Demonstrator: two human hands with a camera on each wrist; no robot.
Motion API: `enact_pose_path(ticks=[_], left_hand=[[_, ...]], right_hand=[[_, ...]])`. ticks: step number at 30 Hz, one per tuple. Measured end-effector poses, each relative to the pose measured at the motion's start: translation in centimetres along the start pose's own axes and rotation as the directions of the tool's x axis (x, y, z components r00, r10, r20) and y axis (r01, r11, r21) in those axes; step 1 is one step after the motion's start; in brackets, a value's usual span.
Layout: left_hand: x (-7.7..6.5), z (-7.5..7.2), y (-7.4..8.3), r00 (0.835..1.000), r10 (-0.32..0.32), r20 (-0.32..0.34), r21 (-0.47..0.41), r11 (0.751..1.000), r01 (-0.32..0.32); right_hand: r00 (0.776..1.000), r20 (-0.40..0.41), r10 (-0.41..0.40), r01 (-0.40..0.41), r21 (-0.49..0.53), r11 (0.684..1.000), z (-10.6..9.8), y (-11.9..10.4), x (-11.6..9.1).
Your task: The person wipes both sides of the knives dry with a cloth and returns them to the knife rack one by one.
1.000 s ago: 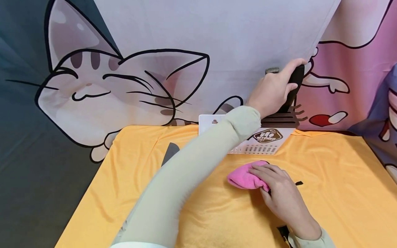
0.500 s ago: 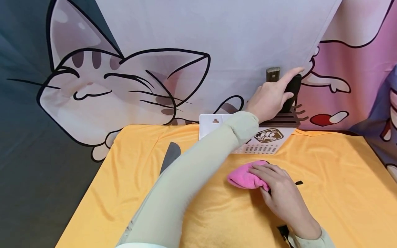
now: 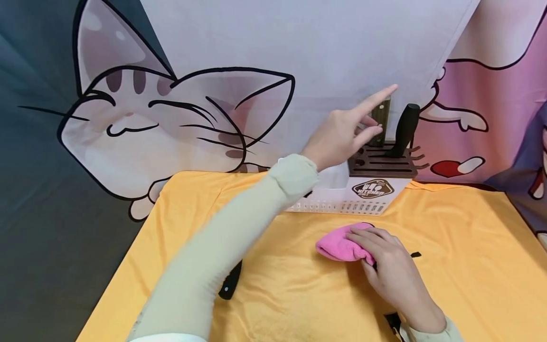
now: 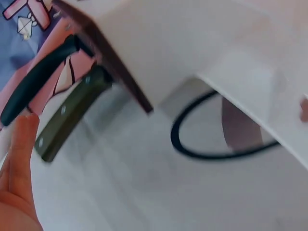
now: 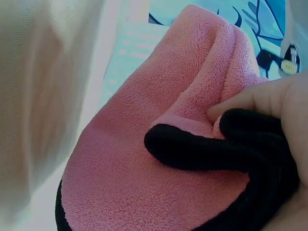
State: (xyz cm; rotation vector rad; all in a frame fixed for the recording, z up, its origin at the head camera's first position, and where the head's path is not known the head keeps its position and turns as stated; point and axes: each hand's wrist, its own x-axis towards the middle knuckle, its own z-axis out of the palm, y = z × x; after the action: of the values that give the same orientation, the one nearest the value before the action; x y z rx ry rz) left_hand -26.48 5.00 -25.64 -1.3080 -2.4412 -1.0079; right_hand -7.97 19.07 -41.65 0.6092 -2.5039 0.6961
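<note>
A white knife rack [image 3: 337,204] with a brown slotted top [image 3: 380,167] and a "KITCHEN" label stands at the table's back edge. Upright in its slots are a black-handled knife [image 3: 406,128] and a wooden-handled one [image 3: 381,124], blades hidden inside. My left hand [image 3: 335,135] is in the air just left of these handles, index finger extended, holding nothing. In the left wrist view its fingers [image 4: 20,159] show beside the handles. My right hand [image 3: 393,270] grips a bunched pink cloth [image 3: 342,243], which has a black edging [image 5: 192,149] in the right wrist view.
A knife with a black handle [image 3: 231,281] lies on the orange tablecloth [image 3: 282,294], partly under my left forearm. Hooks [image 3: 420,161] stick out from the rack's right side. A cat-printed curtain [image 3: 192,133] hangs right behind the table.
My left hand has let go of the black-handled knife in the rack and drawn back leftward. The left forearm now bares the lying knife's handle and covers its blade. The right hand stays put.
</note>
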Motion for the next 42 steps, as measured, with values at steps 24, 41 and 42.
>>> enact_pose_path(ticks=[24,41,42], left_hand=[[-15.6,-8.3,-4.8,0.898,-0.377,-0.227,0.153,0.897,0.415],[-28.9,-5.1,-5.4,0.72,-0.691,-0.052,0.043,0.719,0.693],[-29.4,-4.8,-5.2,0.708,-0.704,-0.049,0.039,0.707,0.706]], right_hand=[[0.999,0.01,0.047,-0.047,-0.017,0.999,-0.4,-0.1,-0.1],[0.999,-0.003,0.032,-0.032,-0.018,0.999,-0.2,0.1,-0.1],[0.999,-0.005,0.031,-0.031,-0.016,0.999,-0.2,0.1,-0.1]])
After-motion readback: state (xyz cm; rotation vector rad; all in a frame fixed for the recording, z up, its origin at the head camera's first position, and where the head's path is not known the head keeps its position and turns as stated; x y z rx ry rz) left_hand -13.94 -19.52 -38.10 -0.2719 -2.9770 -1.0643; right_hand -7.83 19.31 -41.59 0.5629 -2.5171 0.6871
